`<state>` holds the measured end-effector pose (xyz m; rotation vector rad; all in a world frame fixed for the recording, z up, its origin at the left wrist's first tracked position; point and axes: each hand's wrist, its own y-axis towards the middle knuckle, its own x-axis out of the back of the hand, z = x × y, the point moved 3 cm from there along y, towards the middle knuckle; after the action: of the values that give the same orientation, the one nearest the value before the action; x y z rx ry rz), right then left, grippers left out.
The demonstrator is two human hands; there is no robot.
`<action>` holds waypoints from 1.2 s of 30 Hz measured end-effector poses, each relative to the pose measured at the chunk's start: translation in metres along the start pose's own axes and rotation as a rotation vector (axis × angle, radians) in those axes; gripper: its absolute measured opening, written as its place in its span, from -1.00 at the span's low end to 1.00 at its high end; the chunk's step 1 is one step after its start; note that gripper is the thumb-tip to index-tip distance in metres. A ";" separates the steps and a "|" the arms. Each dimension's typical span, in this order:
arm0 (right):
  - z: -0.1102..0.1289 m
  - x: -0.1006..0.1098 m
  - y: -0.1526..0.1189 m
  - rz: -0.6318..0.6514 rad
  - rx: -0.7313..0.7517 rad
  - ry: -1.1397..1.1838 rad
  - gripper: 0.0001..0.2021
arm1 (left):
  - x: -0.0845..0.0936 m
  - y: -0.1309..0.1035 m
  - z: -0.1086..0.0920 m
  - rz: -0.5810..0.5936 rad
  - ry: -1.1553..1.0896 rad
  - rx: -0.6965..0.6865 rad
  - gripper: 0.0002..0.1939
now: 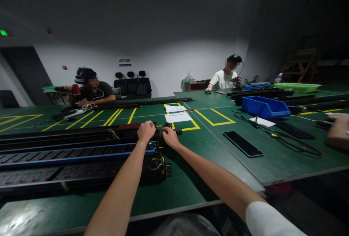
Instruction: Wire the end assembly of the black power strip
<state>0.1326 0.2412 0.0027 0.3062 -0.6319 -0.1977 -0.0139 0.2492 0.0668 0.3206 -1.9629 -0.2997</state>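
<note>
Several long black power strips (100, 168) lie side by side on the green table, their ends toward the middle; one has a blue casing (103, 152). My left hand (146, 131) is closed over the end of a strip at the back of the row, its fingertips hidden. Just right of it, my right hand (170, 138) has its thumb and fingers pinched together at that strip's end. Whatever small part sits between those fingers is too small to make out. Yellow wires (163, 161) show at the open end of the nearest strip.
Paper sheets (178, 117) lie beyond my hands. To the right are a phone (243, 144), black cables (283, 143) and a blue bin (265, 107). Co-workers sit across the table, one in dark clothing (105, 90), one in white (222, 79). Another person's hand (338, 130) shows at right.
</note>
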 end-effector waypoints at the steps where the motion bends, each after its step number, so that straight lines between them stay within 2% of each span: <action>1: 0.000 0.000 0.000 0.000 0.001 -0.002 -0.67 | 0.000 0.000 0.000 0.002 0.000 0.002 -0.75; 36: 0.000 0.000 0.000 0.008 -0.007 0.005 -0.68 | -0.002 0.001 0.001 0.004 0.013 -0.015 -0.76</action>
<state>0.1327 0.2416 0.0024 0.2972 -0.6277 -0.1910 -0.0140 0.2510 0.0651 0.3079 -1.9472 -0.3090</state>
